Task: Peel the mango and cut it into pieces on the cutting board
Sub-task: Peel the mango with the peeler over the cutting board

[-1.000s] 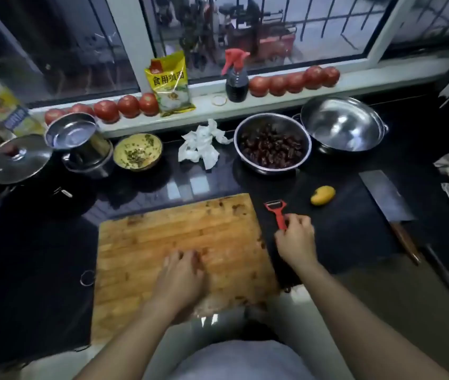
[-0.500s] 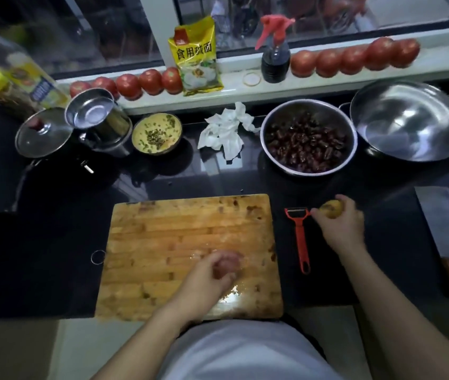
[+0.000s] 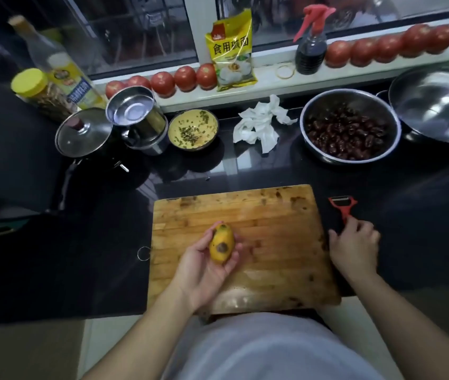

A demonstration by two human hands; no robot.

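A small yellow mango [image 3: 221,246] with a dark spot lies in the palm of my left hand [image 3: 204,266], held above the wooden cutting board [image 3: 278,242]. Its skin looks whole. To the right of the board a red peeler [image 3: 343,207] lies on the black counter. My right hand [image 3: 355,249] covers the peeler's handle, fingers curled on it; the blade end sticks out beyond the fingers.
Behind the board stand a steel bowl of dark red fruit [image 3: 349,127], a big steel wok [image 3: 437,105], crumpled tissue [image 3: 261,124], a small bowl with chopped greens [image 3: 193,130], a steel pot [image 3: 138,119] and a lidded pan [image 3: 83,133]. Tomatoes [image 3: 185,78] line the sill.
The mango went from the counter, where my right hand took it, into my left hand over the board. My right hand came back down onto the peeler's handle.
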